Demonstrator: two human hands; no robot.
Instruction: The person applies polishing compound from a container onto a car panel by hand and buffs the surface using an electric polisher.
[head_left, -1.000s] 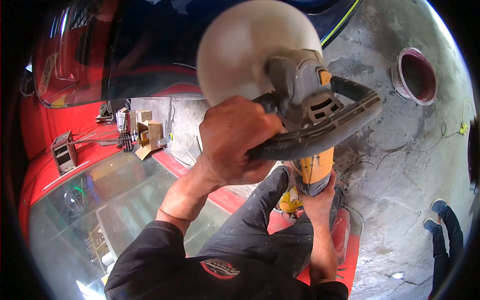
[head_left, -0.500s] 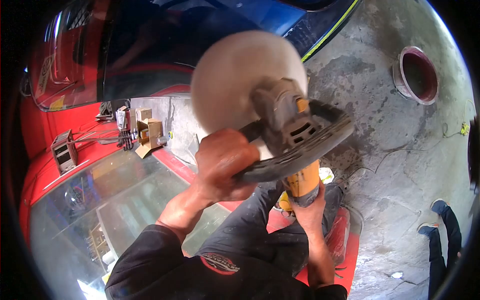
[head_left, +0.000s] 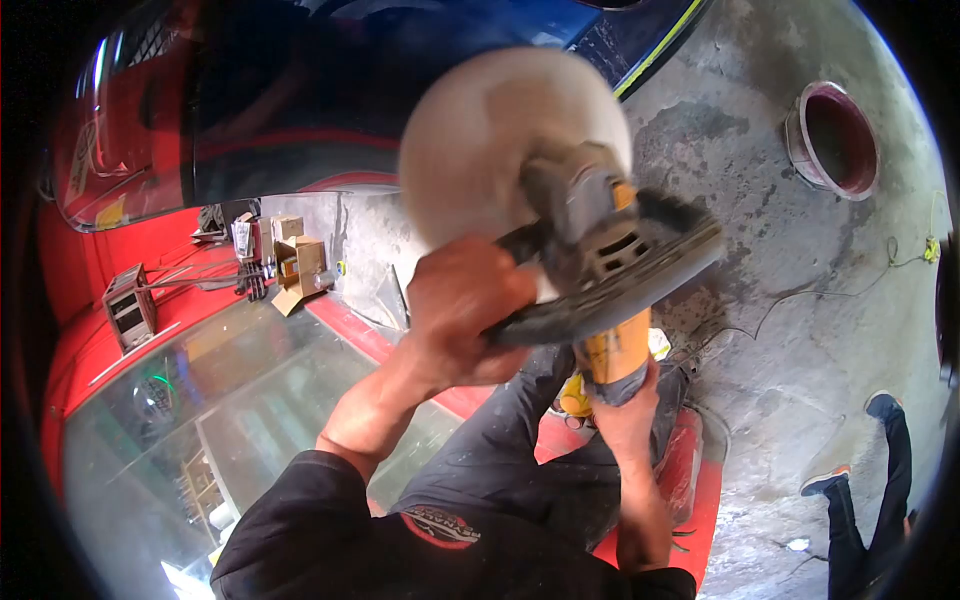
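left hand (head_left: 462,305) is gripping a curved black handle (head_left: 625,300), right hand (head_left: 630,412) a yellow polisher (head_left: 618,352); slipping could be digging its round white pad (head_left: 470,140) into blue paint (head_left: 410,45).

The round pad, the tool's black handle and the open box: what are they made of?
Round pad: maybe foam or wool, pale and dull; blur hides its texture. Black handle: probably matte plastic or rubber, dark and ridged. Open box: likely plain cardboard, brown with thin flaps.
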